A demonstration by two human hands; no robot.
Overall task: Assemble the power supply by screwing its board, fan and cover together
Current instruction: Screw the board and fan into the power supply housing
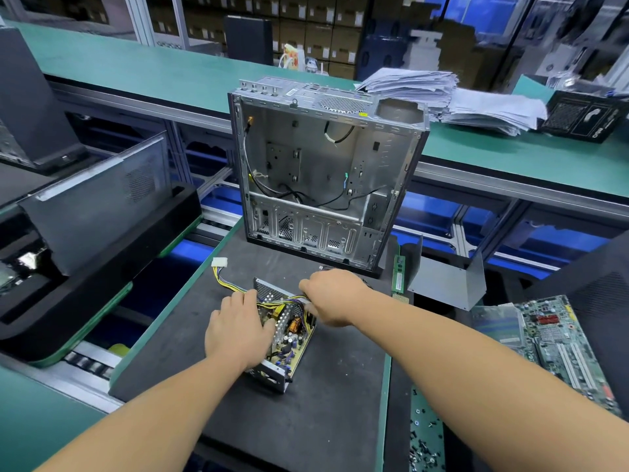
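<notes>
Power supply housing (272,374) lies open on the dark mat (340,386) of the worktop, near the front edge, with its board (292,338) exposed inside and no cover fitted. Left hand (238,330) rests on the housing's near-left side with fingers spread over the wall, steadying it. Right hand (332,296) reaches across the far end, fingers curled around the yellow and black cable bundle (272,303); whether it clamps the wires or only gathers them cannot be told. The grey bent cover (449,284) sits well apart to the right, and loose screws (425,441) lie at the lower right.

Risk, as a judgement: wires left draped over the housing rim could be pinched when the cover goes on. Pulling the bundle hard may strain solder joints or shift the unscrewed board. The white connector (219,262) trailing to the left may snag.
</notes>
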